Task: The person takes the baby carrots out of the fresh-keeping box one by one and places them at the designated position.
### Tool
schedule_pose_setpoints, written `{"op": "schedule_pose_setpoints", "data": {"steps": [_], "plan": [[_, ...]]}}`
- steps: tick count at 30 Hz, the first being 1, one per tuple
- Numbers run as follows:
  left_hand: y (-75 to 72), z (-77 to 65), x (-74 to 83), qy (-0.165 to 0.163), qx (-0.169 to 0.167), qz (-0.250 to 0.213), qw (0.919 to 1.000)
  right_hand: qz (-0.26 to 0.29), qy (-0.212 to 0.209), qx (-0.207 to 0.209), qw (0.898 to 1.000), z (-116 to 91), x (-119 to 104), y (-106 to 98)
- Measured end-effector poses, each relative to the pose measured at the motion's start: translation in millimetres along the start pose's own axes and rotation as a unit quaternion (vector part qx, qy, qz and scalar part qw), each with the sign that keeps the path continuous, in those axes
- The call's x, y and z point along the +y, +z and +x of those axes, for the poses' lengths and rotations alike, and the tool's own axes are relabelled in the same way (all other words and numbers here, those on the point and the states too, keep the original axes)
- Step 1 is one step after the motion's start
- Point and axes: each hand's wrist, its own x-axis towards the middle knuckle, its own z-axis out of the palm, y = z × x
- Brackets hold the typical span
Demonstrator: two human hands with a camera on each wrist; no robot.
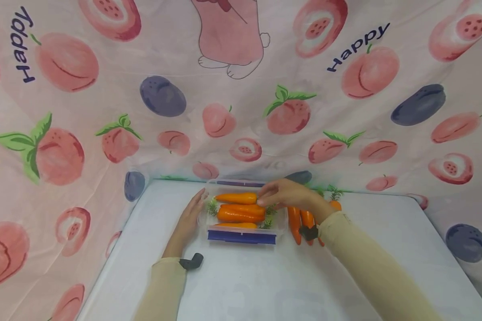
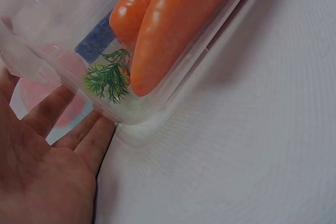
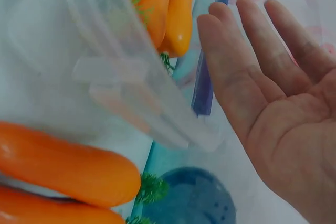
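Note:
A clear plastic box point(image 1: 282, 223) with blue side flaps holds several orange carrots point(image 1: 241, 215) with green leafy tops, lying crosswise. My left hand point(image 1: 187, 218) rests against the box's left end. In the left wrist view its fingers point(image 2: 93, 139) lie extended along the outside of the clear wall. Over the box's right end, near its back corner, hovers my right hand point(image 1: 286, 194). The right wrist view shows this hand point(image 3: 278, 93) with its fingers extended and nothing held. The box's right wall is partly hidden behind it in the head view.
More loose carrots point(image 1: 294, 225) lie right of the box, partly under my right forearm. The white table point(image 1: 233, 281) extends toward me. Behind it hangs a pink cloth point(image 1: 241, 98) printed with fruit. A blue flap point(image 3: 203, 85) shows beside the right fingers.

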Motion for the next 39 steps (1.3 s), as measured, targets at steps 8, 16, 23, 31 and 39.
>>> {"op": "schedule_pose_setpoints", "data": {"steps": [8, 16, 23, 31, 39], "plan": [[-1.0, -1.6, -2.4, 0.021, 0.005, -0.006, 0.9998, -0.046, 0.027, -0.03, 0.998, 16.5, -11.2, 13.5], [-0.3, 0.0, -4.3, 0.026, 0.005, -0.002, 0.9996, -0.135, 0.052, -0.042, 0.989, 33.5, -20.3, 23.9], [-0.1, -0.2, -3.9, 0.031, 0.006, -0.006, 0.9995, -0.14, 0.072, -0.079, 0.984, 45.0, -21.4, 32.4], [-0.1, 0.7, -5.7, 0.031, 0.005, -0.008, 0.9995, -0.122, 0.11, -0.113, 0.98, 53.7, -23.1, 40.1], [-0.4, 1.9, -7.7, 0.04, 0.006, -0.025, 0.9989, -0.134, 0.13, -0.143, 0.972, 60.4, -21.7, 43.1]]}}
